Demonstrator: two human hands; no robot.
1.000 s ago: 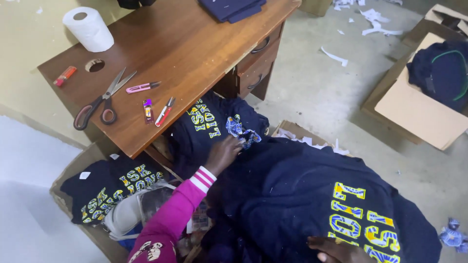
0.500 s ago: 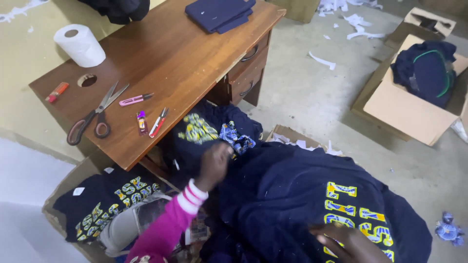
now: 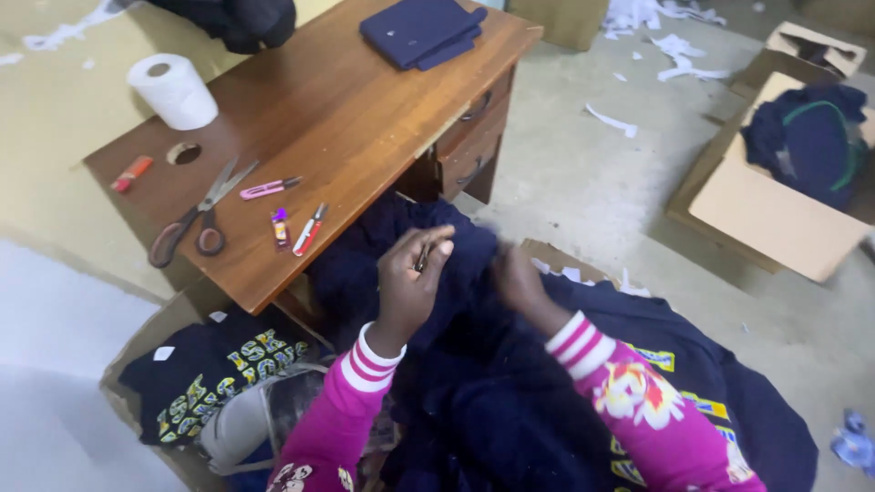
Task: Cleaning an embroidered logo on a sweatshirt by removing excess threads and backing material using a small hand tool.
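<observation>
A navy garment (image 3: pixel 510 401) with yellow lettering lies heaped across my lap. My left hand (image 3: pixel 408 282), in a pink sleeve with striped cuff, is raised over it, with fingertips pinched on a small dark tool (image 3: pixel 422 259). My right hand (image 3: pixel 521 281) is blurred and closed on a fold of the same navy cloth, just right of the left hand. Both hands hover close together in front of the wooden desk (image 3: pixel 365 118).
On the desk lie scissors (image 3: pixel 196 217), a pink cutter (image 3: pixel 267 189), two small pens (image 3: pixel 296 228), a paper roll (image 3: pixel 173 91) and folded navy cloth (image 3: pixel 422 32). A box of printed navy shirts (image 3: pixel 214 369) sits lower left; a cardboard box (image 3: pixel 775 214) with dark garments stands right.
My left hand has lifted off the garment and now pinches a small tool. My right hand has come up from the lower right to the cloth beside it. The view shifted slightly.
</observation>
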